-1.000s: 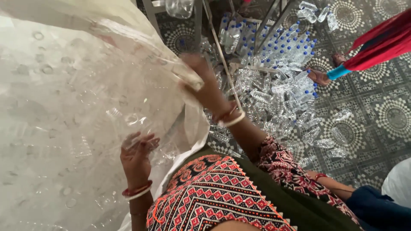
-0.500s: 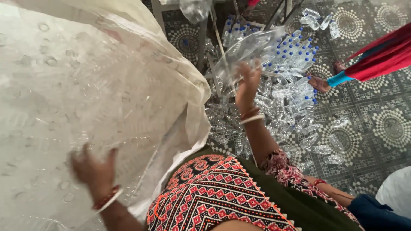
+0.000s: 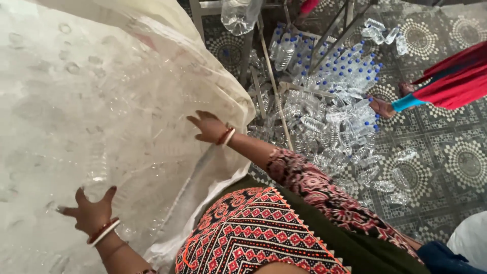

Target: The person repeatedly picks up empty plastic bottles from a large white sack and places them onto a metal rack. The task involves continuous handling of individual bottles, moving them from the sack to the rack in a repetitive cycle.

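- Big clear plastic sack [image 3: 101, 127], stuffed with crushed bottles, fills the whole left side in front of me, bulging up past the frame edge.
- My left hand [image 3: 91, 213] is low on its face, fingers spread, palm flat on the film. No pinch.
- My right hand [image 3: 209, 127] is higher up near the sack's right edge, fingers spread and loose, resting on the plastic, gripping nothing.
- Risk: film is slick and neither hand has a real hold, so the sack could slide or roll off toward me.
- Risk: taut film over bottle edges may tear if I press hard.
- Right of the sack: heap of clear bottles with blue caps [image 3: 329, 111] on the patterned tile floor [image 3: 456, 162], easy to kick or slip on.
- Metal frame legs [image 3: 276, 96] stand in that heap, blocking a sideways shove.
- Another person's foot [image 3: 381, 106] and red garment [image 3: 451, 76] sit just beyond the pile.
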